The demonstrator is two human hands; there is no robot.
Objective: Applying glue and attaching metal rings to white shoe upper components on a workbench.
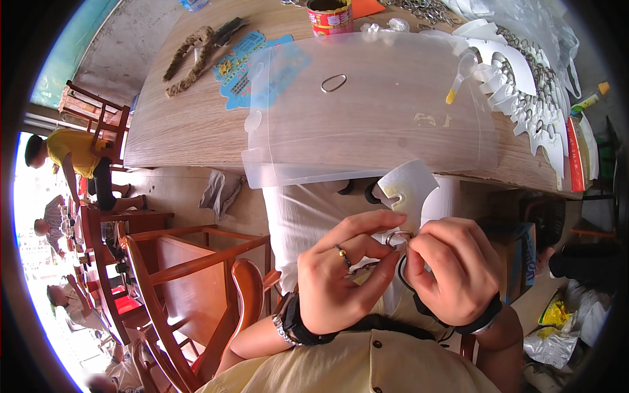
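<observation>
My left hand (pixel 347 272) and my right hand (pixel 455 268) meet in front of my lap, their fingertips close together. Between them is a small silver metal ring (pixel 393 236), pinched by the fingers of both hands. Just above it a white card piece (pixel 409 187) with a notch and a yellowish smear stands out from the fingertips; what grips its lower end is hidden. A dark loop shows under my right fingers. On the table, a single oval metal ring (pixel 334 83) lies on a translucent plastic sheet (pixel 367 141).
At the table's right lie many white card pieces with metal rings (pixel 540 124) and a yellow-tipped clear applicator (pixel 462 77). A red tin (pixel 329 18), a blue card (pixel 239 85) and a brown fuzzy strip (pixel 187 62) lie farther back. A wooden chair (pixel 196 268) stands left; people sit beyond.
</observation>
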